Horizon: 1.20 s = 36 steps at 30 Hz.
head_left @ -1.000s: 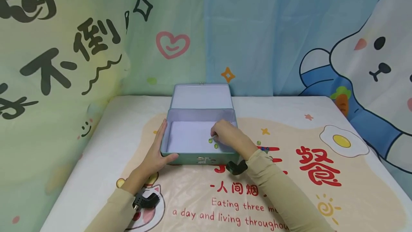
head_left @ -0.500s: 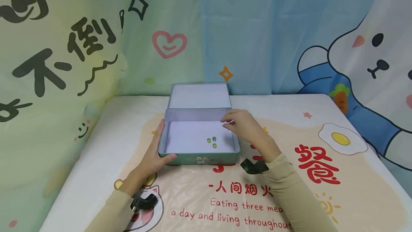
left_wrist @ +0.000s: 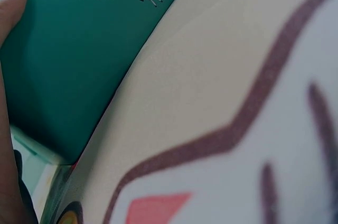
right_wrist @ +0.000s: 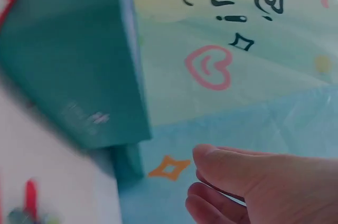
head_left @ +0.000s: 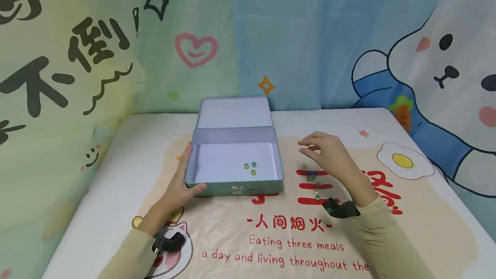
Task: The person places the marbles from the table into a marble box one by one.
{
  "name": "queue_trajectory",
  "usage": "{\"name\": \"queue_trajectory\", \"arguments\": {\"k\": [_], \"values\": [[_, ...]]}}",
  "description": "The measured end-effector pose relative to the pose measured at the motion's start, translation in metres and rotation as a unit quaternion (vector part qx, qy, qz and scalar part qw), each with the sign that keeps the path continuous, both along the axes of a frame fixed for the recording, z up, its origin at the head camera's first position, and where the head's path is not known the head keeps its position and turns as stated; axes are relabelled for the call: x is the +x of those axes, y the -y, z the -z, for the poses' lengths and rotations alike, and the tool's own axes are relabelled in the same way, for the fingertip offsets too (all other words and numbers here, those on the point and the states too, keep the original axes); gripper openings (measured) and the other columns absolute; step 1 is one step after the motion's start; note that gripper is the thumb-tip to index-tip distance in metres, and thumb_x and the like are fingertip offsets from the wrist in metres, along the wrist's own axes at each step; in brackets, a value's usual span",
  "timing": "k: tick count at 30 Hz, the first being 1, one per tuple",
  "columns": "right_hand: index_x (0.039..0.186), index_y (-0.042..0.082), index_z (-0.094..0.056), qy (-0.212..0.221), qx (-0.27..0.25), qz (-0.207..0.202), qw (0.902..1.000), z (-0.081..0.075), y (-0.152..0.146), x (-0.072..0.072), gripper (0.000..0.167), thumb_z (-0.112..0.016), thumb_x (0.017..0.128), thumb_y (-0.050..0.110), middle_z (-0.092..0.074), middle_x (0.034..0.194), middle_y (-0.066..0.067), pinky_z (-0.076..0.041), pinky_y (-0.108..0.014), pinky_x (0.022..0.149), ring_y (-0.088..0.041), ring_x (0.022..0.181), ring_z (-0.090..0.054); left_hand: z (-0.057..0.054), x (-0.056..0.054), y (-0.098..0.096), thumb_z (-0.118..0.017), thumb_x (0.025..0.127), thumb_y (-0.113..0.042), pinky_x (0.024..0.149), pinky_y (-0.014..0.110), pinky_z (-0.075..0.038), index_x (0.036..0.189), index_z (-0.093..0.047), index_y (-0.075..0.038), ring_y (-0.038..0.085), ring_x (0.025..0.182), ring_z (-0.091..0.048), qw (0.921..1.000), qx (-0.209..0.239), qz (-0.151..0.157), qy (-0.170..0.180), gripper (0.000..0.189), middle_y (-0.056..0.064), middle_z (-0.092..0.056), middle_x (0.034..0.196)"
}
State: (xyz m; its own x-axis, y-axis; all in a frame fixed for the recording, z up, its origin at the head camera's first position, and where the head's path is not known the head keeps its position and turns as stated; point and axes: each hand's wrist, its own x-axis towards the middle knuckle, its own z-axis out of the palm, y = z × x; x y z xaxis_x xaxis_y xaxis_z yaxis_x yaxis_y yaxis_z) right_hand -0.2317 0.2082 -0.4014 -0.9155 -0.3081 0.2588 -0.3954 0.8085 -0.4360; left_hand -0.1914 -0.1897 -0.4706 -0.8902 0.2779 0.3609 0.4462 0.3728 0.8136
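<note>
A green tin box point(head_left: 234, 188) with a pale inside stands on the table, its lid point(head_left: 234, 113) tipped back. My left hand point(head_left: 176, 190) rests against the box's front left corner, fingers straight along the left wall, thumb on the front. The left wrist view shows that thumb point(left_wrist: 11, 5) against the green wall point(left_wrist: 68, 60). Inside the box lie three small green glass beads point(head_left: 253, 172). My right hand point(head_left: 331, 158) hovers right of the box, above more beads point(head_left: 311, 176). Its thumb and fingers are apart in the right wrist view point(right_wrist: 248, 182); nothing shows between them.
The loose green and blue beads point(head_left: 318, 197) lie in a rough line right of the box, partly under the right hand. A printed cloth point(head_left: 294, 244) covers the table. Behind stands a cartoon curtain point(head_left: 279, 38).
My right hand has come up out of the box and moved right, over the loose beads. Two beads showed in the box at first, three now. My left hand stays at the box.
</note>
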Motion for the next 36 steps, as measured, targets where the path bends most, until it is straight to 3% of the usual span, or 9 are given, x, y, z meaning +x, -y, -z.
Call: {"name": "queue_trajectory", "arguments": {"k": [10,16,20,29,36], "values": [[0.108,0.009,-0.072,0.016,0.023,0.031,0.9992,0.028,-0.032,0.042,0.028,-0.075,0.081,0.015,-0.067,0.104,-0.007,-0.055,-0.041,0.077,-0.026,0.089,-0.069,-0.006,-0.001,0.001,-0.077,0.074,-0.024,0.108,0.064,-0.01,0.152,-0.005,-0.001,0.04,0.145,-0.004,1.0,0.003,0.002,0.007,0.109,0.02,-0.002,0.159],[0.105,0.011,-0.073,0.034,0.022,0.036,0.9985,0.042,-0.038,0.062,0.028,-0.078,0.078,0.02,-0.067,0.1,-0.004,-0.056,-0.038,0.073,-0.024,0.086,-0.07,-0.007,-0.001,0.002,-0.077,0.073,-0.022,0.109,0.065,-0.01,0.153,-0.006,-0.002,0.039,0.145,-0.004,0.9999,-0.006,-0.005,0.01,0.108,0.018,-0.002,0.16],[0.1,0.01,-0.074,0.038,0.039,0.062,0.9965,0.051,-0.038,0.074,0.026,-0.079,0.077,0.021,-0.068,0.097,-0.005,-0.056,-0.037,0.07,-0.024,0.083,-0.069,-0.007,-0.001,0.001,-0.076,0.073,-0.019,0.109,0.065,-0.01,0.152,-0.005,-0.002,0.038,0.146,-0.003,0.9999,-0.008,-0.002,0.014,0.107,0.018,-0.001,0.16],[0.09,0.004,-0.075,0.046,0.094,0.136,0.9852,0.063,-0.026,0.089,0.029,-0.078,0.076,0.029,-0.065,0.084,-0.006,-0.054,-0.037,0.067,-0.019,0.074,-0.061,-0.006,-0.002,-0.001,-0.075,0.073,-0.014,0.109,0.063,-0.01,0.153,-0.004,-0.004,0.037,0.146,-0.003,0.9999,-0.004,0.001,0.014,0.107,0.017,0.0,0.16],[0.084,0.005,-0.075,0.041,0.121,0.149,0.9806,0.067,-0.016,0.095,0.027,-0.078,0.077,0.031,-0.061,0.075,-0.002,-0.048,-0.029,0.06,-0.014,0.064,-0.055,-0.002,0.0,-0.003,-0.074,0.074,-0.016,0.11,0.064,-0.008,0.153,-0.003,-0.006,0.035,0.146,-0.002,0.9998,-0.006,-0.002,0.021,0.107,0.014,0.0,0.161]]}}
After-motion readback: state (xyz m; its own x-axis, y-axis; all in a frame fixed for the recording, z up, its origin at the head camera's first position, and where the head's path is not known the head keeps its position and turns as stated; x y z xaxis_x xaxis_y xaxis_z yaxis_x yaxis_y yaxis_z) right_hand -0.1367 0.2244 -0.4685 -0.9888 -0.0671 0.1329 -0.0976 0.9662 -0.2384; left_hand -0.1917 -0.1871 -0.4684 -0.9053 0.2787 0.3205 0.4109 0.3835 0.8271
